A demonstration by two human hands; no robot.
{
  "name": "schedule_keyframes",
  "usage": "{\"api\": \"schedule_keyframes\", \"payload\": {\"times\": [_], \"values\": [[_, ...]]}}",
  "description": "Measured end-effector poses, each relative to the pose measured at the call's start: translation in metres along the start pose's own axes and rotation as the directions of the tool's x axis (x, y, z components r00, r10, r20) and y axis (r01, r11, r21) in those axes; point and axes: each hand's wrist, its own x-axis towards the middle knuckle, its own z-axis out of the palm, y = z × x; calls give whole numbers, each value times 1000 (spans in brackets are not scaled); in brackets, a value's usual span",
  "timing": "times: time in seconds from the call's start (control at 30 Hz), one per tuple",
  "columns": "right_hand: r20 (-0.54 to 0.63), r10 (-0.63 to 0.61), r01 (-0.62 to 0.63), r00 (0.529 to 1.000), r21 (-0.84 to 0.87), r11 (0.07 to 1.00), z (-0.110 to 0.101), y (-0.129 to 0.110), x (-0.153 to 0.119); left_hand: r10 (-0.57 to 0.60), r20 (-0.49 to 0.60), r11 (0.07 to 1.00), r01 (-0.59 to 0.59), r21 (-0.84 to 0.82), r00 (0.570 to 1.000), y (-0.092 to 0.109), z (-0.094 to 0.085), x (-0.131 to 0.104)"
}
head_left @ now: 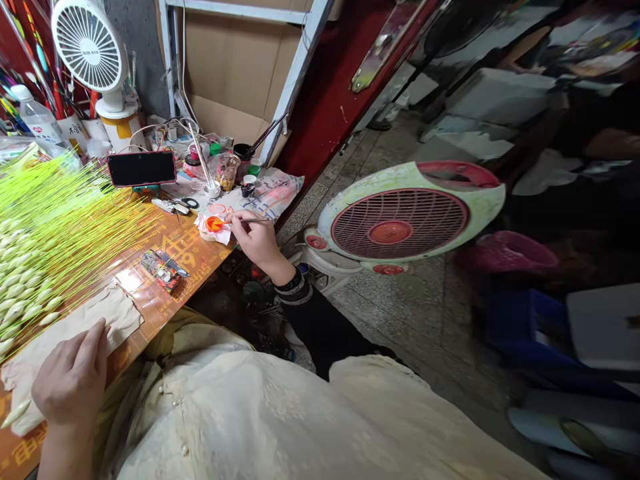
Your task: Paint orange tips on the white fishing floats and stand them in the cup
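Observation:
My right hand (257,239) pinches a thin paintbrush (255,220) at the table's edge. The brush tip is at a small cup of bright orange paint (215,225), which sits on crumpled, paint-stained tissue (223,236). At lower left, my left hand (75,373) is closed over a pale cloth (117,310). A pale green fishing float (17,413) sticks out on its left side; its stem seems to run under my fingers, which hide it. Many similar floats (25,287) with long yellow-green stems lie beyond the cloth.
A phone (142,169) stands propped behind the stems, near scissors (187,203) and paint jars (227,170). A paint-smeared block (161,270) lies on the orange tabletop (200,257). A small white fan (90,47) is at the back; a larger fan (400,223) stands right of the table.

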Motion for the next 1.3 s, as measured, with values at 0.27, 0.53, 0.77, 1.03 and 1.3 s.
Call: {"api": "schedule_keyframes", "payload": {"times": [0.27, 0.53, 0.77, 1.03, 1.3], "values": [[30, 8, -7, 1000, -36, 999, 8, 6, 3, 0, 0, 1000, 0, -1, 1000, 1, 0, 1], [80, -35, 39, 996, -43, 998, 7, 8, 9, 10, -7, 1000, -11, -21, 1000, 1, 0, 2], [106, -55, 65, 993, -92, 994, 7, 8, 14, -20, 11, 999, 20, -36, 1000, 0, 0, -1], [81, -72, 80, 994, -102, 992, 7, 9, 14, -11, 18, 999, 12, -31, 1000, 1, 0, 0], [53, -35, 39, 998, -86, 995, 7, 11, 13, -12, 21, 999, 12, -37, 1000, 0, 1, -1]]}}
